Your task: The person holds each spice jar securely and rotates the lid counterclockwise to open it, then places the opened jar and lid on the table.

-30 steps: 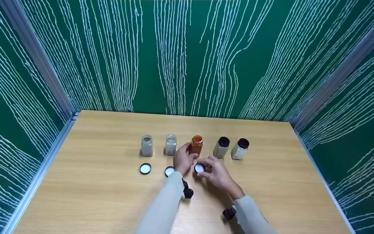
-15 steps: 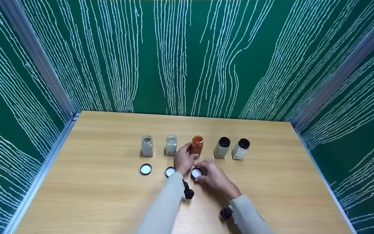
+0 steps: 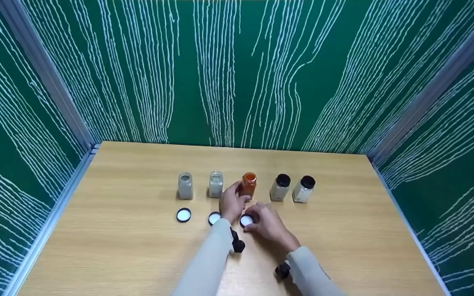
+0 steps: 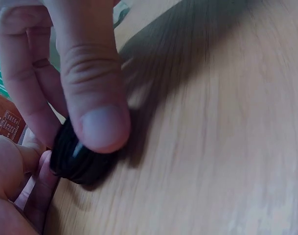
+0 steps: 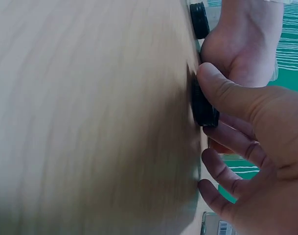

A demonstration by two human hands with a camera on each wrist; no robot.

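Observation:
With my left hand (image 3: 232,205) I hold an orange-filled glass jar (image 3: 248,187) by its side; it stands upright and uncapped. My right hand (image 3: 269,222) pinches a black screw cap (image 3: 246,220) between thumb and fingers, white inner face up, just in front of that jar. In the left wrist view the right thumb (image 4: 102,110) lies over the black cap, low at the wood. The right wrist view has the cap's ribbed side (image 5: 205,107) under the thumb, close against the tabletop, with the other fingers spread behind.
Two open glass jars, one far left (image 3: 185,187) and one nearer (image 3: 216,185), stand left of the orange one. Their upturned caps, one left (image 3: 184,214) and one partly hidden (image 3: 214,218), lie in front. Two black-capped jars (image 3: 280,188) (image 3: 303,190) stand right. Green walls border the wooden table (image 3: 130,246).
My right hand has moved the cap slightly left and nearer to me, down to the tabletop. The left hand has stayed at the orange jar.

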